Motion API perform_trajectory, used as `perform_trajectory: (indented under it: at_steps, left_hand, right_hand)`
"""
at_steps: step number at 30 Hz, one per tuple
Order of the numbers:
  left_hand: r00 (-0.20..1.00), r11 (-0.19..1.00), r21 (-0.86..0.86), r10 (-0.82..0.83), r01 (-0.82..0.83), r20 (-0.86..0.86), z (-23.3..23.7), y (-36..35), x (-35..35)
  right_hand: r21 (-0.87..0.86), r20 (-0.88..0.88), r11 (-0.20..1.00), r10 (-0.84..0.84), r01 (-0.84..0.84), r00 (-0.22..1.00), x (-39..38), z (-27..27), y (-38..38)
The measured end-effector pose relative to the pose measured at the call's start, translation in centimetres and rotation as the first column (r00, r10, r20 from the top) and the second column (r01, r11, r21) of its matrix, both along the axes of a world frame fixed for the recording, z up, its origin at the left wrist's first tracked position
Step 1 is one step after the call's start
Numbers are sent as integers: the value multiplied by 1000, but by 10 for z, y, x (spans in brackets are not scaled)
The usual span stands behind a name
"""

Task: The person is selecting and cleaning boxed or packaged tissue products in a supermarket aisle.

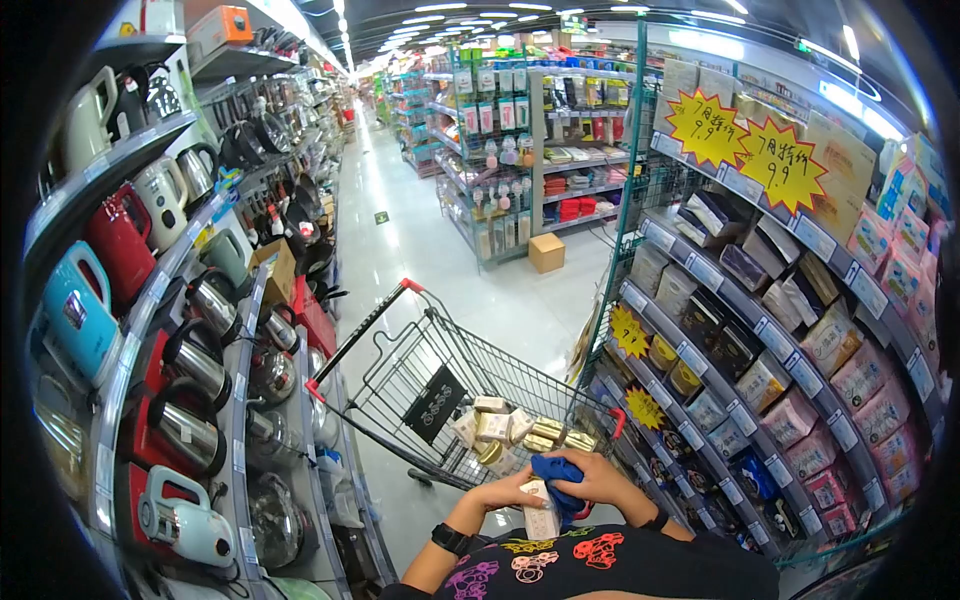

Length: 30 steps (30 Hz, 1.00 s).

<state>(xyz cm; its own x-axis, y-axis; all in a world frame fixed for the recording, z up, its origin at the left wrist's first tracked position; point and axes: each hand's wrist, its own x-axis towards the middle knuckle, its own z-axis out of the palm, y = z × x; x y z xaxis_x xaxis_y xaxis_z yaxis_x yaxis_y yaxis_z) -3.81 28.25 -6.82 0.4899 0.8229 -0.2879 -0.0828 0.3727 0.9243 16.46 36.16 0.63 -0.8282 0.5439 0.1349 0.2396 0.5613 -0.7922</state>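
Note:
Close to my body, my left hand (505,490) is closed around a small cream box (541,518) with faint print on it. My right hand (598,480) grips a crumpled blue cloth (558,470), which lies against the top of the box. Both hands are together at the near side of a wire shopping cart (390,355). Inside the cart lie several cream boxes (493,427) like the held one, along with gold-coloured packs (551,430). My fingers partly hide the box and the cloth.
On the left, shelves carry electric kettles (80,310) and glass pots (272,375). Shelves of packaged tissues (860,375) with yellow price signs (705,127) rise on the right. A cardboard box (546,253) stands on the floor beyond the cart, near another display rack (485,150).

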Motion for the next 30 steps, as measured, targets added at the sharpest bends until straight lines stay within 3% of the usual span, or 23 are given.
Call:
perform_trajectory:
  at_steps: [5,10,16,21,22,25,30]
  left_hand:
    - [995,997,58,50,-45,-84,13,-8,-2]
    - [986,986,-15,165,-164,39,-1,-17,-9]
    - [966,981,-74,191,-180,173,3,-35,-18]
    - [988,984,100,153,-150,-30,-10,-47,-32]
    - [981,967,219,157,-129,-115,-9,-51,-35]
    - [990,987,78,142,-141,4,-4,-70,-45]
    - [990,989,50,138,-139,27,2,-96,-61]
  right_hand:
    - [95,15,988,-126,124,992,-8,-19,-4]
    - [-1,48,1000,-7,7,999,-16,-17,-3]
    - [-144,-18,964,225,-225,974,-19,-4,-1]
    - [-228,192,933,323,-278,927,-34,-3,-8]
    - [-214,215,935,327,-282,920,-39,-9,-10]
    - [-191,290,932,354,-309,889,-49,-18,-20]
    - [-205,428,918,397,-340,812,-69,-38,-36]
